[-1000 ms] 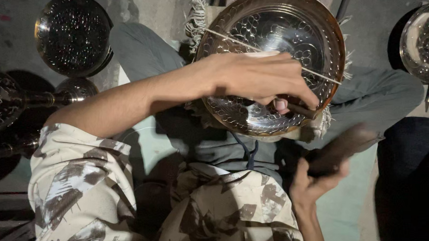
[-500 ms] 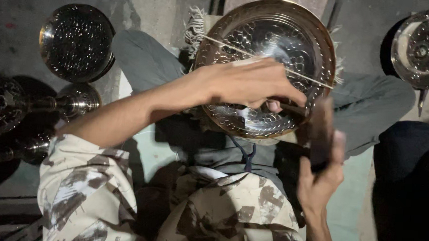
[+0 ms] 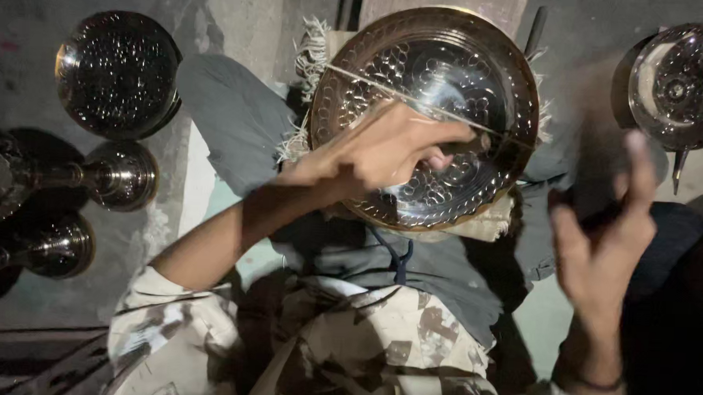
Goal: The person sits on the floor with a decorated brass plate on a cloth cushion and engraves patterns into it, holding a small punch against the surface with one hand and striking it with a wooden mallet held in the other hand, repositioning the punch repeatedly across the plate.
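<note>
**Striking hand lifted clear of the dish**

The round embossed brass dish rests on the person's lap over a fringed cloth. The left hand lies on its face, fingers curled round a small dark tool whose kind cannot be told. The right hand, low beside the dish half a second ago, is now raised to its right, gripping a dark flat tool, blurred. Judged: between blows, embossing continuing.

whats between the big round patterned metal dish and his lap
In the head view, a frayed pale cloth lies under the patterned metal dish, its fringe showing at the dish's edges, over grey trousers.
</note>
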Demonstrator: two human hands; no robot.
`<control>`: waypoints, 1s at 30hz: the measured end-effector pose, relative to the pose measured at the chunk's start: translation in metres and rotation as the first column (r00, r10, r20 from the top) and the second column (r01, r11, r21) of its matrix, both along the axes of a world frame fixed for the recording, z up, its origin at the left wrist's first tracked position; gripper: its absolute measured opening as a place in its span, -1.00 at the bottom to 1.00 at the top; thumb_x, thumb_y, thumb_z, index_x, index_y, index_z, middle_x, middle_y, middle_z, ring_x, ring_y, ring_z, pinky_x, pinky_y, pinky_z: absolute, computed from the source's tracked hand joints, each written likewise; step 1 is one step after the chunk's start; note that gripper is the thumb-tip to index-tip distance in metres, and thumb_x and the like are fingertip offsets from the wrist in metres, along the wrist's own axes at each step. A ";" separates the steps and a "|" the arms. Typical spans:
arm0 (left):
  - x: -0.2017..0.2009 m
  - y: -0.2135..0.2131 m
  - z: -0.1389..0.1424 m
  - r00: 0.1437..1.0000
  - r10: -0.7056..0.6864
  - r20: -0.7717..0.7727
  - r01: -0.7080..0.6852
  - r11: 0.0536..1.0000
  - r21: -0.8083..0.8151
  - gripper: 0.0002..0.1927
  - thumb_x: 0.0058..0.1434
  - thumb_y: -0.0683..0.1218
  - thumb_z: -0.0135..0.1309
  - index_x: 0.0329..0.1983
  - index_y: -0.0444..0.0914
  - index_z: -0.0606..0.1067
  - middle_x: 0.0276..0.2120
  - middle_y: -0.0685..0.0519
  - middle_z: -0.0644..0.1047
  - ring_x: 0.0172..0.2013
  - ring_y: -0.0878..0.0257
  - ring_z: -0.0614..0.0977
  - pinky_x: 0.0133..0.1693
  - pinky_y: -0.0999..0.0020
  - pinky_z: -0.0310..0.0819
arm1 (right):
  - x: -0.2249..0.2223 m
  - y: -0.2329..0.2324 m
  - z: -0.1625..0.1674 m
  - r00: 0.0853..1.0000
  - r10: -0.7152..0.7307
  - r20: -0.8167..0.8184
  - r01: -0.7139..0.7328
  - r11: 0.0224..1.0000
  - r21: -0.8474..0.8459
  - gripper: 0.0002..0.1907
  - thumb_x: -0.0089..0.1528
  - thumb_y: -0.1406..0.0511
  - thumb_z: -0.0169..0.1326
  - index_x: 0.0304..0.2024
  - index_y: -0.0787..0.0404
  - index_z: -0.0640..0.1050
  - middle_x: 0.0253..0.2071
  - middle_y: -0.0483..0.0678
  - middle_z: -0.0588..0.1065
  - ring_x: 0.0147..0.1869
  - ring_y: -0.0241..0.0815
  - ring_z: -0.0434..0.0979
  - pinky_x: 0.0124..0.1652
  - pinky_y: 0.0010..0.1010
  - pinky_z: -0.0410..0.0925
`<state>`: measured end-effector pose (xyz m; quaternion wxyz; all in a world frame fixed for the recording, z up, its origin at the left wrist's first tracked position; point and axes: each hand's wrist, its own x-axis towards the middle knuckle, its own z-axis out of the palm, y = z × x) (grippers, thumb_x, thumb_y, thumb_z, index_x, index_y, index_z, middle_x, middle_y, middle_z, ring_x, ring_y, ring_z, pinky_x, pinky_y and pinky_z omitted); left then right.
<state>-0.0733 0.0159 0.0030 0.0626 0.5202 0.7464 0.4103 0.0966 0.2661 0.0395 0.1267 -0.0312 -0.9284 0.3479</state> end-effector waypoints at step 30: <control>0.081 0.002 0.021 0.604 0.700 0.381 -0.779 0.620 0.095 -0.78 0.39 -0.29 -0.12 0.03 -0.38 0.48 -0.22 -0.06 0.66 -0.20 0.18 0.77 -0.22 0.40 0.69 | -0.121 -0.024 0.079 0.863 0.496 -0.094 -0.376 0.756 0.536 -0.15 0.15 0.34 0.38 0.41 0.23 0.25 -0.15 0.23 0.50 -0.19 0.22 0.56 -0.19 -0.09 0.42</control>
